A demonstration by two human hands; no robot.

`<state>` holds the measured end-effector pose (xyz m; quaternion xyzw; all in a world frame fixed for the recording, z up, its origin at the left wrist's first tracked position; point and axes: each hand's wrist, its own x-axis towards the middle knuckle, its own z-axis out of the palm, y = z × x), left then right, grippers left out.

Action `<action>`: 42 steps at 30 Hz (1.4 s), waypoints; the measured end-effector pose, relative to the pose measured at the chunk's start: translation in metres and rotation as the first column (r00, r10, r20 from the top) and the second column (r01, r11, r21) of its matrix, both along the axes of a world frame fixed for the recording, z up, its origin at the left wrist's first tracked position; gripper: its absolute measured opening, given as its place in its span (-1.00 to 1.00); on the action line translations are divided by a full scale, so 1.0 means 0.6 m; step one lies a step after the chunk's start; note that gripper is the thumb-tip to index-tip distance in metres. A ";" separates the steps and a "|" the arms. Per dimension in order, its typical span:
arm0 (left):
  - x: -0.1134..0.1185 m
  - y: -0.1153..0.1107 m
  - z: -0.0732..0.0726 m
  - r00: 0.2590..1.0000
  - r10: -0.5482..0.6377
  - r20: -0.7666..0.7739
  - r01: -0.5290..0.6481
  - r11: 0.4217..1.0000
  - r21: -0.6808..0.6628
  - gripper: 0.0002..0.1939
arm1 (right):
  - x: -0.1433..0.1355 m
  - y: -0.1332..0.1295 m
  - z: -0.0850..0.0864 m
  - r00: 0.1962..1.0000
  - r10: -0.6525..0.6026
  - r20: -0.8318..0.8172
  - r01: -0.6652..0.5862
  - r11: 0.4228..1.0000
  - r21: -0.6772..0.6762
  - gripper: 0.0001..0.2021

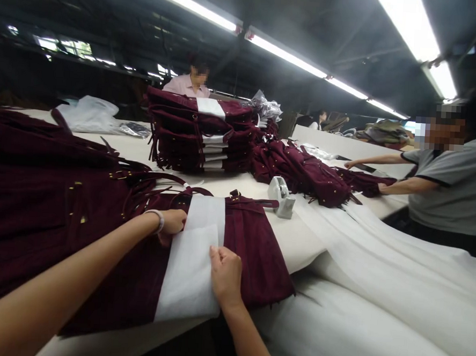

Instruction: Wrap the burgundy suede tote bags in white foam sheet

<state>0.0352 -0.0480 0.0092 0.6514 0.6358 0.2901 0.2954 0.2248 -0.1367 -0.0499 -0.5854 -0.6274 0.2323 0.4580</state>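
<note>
lying in the head view, at the near edge of a white table [294,243]: one maroon bag [257,254], a white strip [192,266] crossing its middle. left hand [173,225], fingers curled at the strip's left edge; whether they grip it, cannot tell. right hand [227,276], thumb and fingers pinching the strip's right edge. beyond the bag: one tape dispenser [282,197], grey; one stack of similar bags [171,120], white-banded. at right: one co-worker [451,185], grey shirt, arms extended to a loose pile [298,171], also maroon.
</note>
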 end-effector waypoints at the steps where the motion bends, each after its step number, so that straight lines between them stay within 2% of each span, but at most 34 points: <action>1: 0.011 0.009 0.001 0.997 -0.005 0.072 0.007 1.000 -0.029 -0.57 | 0.000 0.000 0.000 1.000 -0.003 -0.010 0.003 1.000 0.001 -0.58; 3: 0.027 0.012 0.001 0.979 -0.019 0.201 0.034 0.997 -0.073 -0.43 | -0.002 0.001 0.000 0.999 -0.007 -0.038 0.007 1.000 0.006 -0.57; 7: 0.037 -0.008 -0.009 0.897 -0.013 0.441 0.077 0.989 -0.128 -0.18 | -0.003 -0.001 -0.002 0.992 0.027 -0.123 -0.031 0.999 -0.028 -0.56; 10: 0.037 -0.016 -0.026 0.783 0.097 0.614 0.093 0.958 -0.270 -0.37 | 0.000 -0.002 -0.001 0.975 0.056 -0.217 -0.075 0.994 -0.082 -0.56; 12: 0.035 -0.016 -0.038 0.728 0.160 0.666 0.103 0.936 -0.337 -0.48 | 0.003 0.001 0.000 0.944 0.089 -0.318 -0.124 0.988 -0.090 -0.58; 14: 0.033 -0.014 -0.049 0.710 0.168 0.683 0.112 0.932 -0.345 -0.50 | 0.003 0.007 0.001 0.891 0.101 -0.443 -0.149 0.986 -0.075 -0.60; 17: 0.029 -0.016 -0.056 0.674 0.164 0.720 0.143 0.928 -0.345 -0.49 | -0.004 0.017 -0.001 0.785 0.035 -0.618 -0.129 0.986 -0.109 -0.60; 21: 0.026 -0.022 -0.057 0.631 0.139 0.763 0.185 0.928 -0.322 -0.49 | -0.018 0.012 0.008 0.667 -0.029 -0.745 -0.112 0.984 -0.139 -0.59; 23: 0.024 -0.026 -0.058 0.613 0.136 0.778 0.170 0.939 -0.299 -0.55 | -0.021 0.001 0.026 0.673 0.001 -0.739 -0.088 0.993 -0.079 -0.59; 24: 0.023 -0.028 -0.059 0.603 0.135 0.786 0.156 0.947 -0.282 -0.59 | -0.021 -0.005 0.037 0.701 0.028 -0.712 -0.080 0.996 -0.039 -0.60; 27: 0.021 -0.037 -0.060 0.572 0.108 0.813 0.119 0.970 -0.213 -0.64 | -0.024 -0.009 0.066 0.843 0.089 -0.530 -0.060 0.996 0.073 -0.62; 29: 0.022 -0.042 -0.060 0.558 0.070 0.827 0.120 0.979 -0.163 -0.65 | -0.027 0.003 0.069 0.921 0.058 -0.385 -0.021 0.995 0.100 -0.62; 31: 0.025 -0.046 -0.060 0.560 0.027 0.828 0.144 0.981 -0.129 -0.66 | -0.028 0.023 0.054 0.951 -0.008 -0.308 0.028 0.998 0.063 -0.59; 33: 0.028 -0.050 -0.060 0.566 -0.019 0.824 0.193 0.975 -0.109 -0.66 | -0.025 0.039 0.031 0.950 -0.047 -0.309 0.047 0.999 -0.010 -0.57; 36: 0.027 -0.059 -0.064 0.556 -0.114 0.823 0.313 0.946 -0.080 -0.70 | -0.014 0.046 0.003 0.917 -0.062 -0.395 0.043 0.997 -0.059 -0.57; 39: 0.022 -0.071 -0.069 0.537 -0.214 0.816 0.438 0.897 -0.053 -0.71 | -0.006 0.037 -0.002 0.844 -0.039 -0.535 0.005 0.998 -0.065 -0.59; 42: 0.023 -0.080 -0.070 0.539 -0.286 0.793 0.489 0.872 -0.018 -0.69 | -0.005 0.027 0.007 0.738 -0.006 -0.675 -0.058 0.996 -0.071 -0.60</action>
